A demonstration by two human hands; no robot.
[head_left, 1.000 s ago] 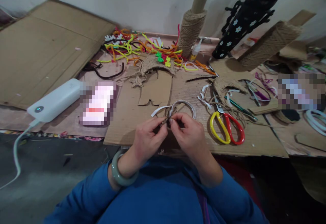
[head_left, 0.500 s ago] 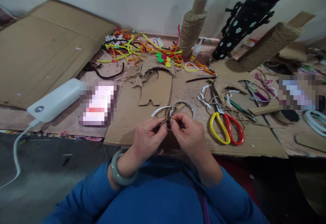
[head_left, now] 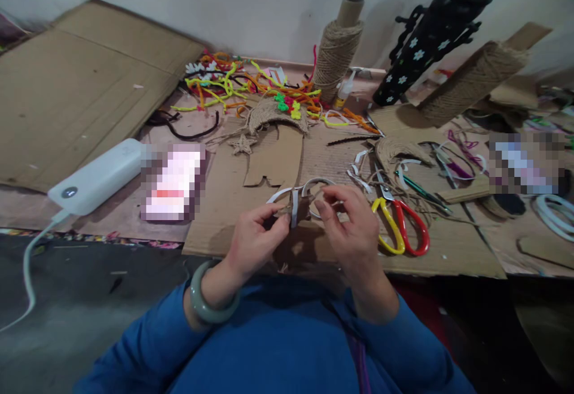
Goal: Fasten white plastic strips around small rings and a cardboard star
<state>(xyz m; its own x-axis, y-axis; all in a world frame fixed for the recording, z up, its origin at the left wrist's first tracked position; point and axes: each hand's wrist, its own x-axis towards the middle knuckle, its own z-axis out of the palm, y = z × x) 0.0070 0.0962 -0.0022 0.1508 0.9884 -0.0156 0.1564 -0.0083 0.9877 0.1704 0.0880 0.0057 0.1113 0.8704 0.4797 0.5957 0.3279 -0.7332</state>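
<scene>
Near the table's front edge, my left hand (head_left: 258, 235) pinches a small brown piece (head_left: 304, 207), with a narrow white strip (head_left: 295, 208) standing across it. My right hand (head_left: 352, 220) is just to the right, thumb and forefinger closed together; what they grip is too small to make out. Behind my fingers lies a roll of white tape (head_left: 319, 181), partly covered by the right hand. Scissors (head_left: 403, 223) with one yellow and one red handle rest beside my right hand. Beyond the tape is a cut cardboard shape (head_left: 274, 158).
A twine-covered crescent (head_left: 278, 118) and twine star (head_left: 242, 143) lie farther back. Tangled pipe cleaners (head_left: 233, 86), a twine spool (head_left: 338, 53) and a glue bottle (head_left: 344, 91) line the wall. A power bank (head_left: 98, 176) and blurred phone (head_left: 174, 182) are left.
My hands have moved apart, the right one shifting right toward the scissors. The brown piece and its white strip now show between them.
</scene>
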